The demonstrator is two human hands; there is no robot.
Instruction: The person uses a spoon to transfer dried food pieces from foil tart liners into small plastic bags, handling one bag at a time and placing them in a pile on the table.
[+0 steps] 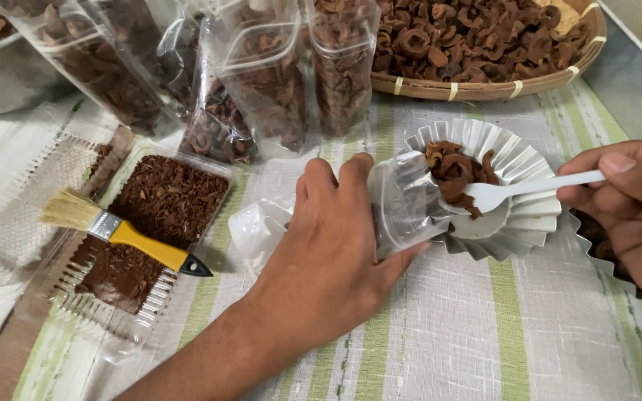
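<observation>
My left hand grips a clear plastic pouch lying on its side, its mouth held against a pleated silver foil dish. Brown dried fruit pieces sit in the dish at the pouch's mouth. My right hand holds a white plastic spoon by its handle, the bowl resting among the dried pieces. A second foil dish lies partly hidden under my right hand.
Several filled clear pouches stand at the back. A woven basket of dried pieces is at the back right. A yellow-handled brush lies across a clear tray of brown crumbs at the left. A striped cloth covers the table.
</observation>
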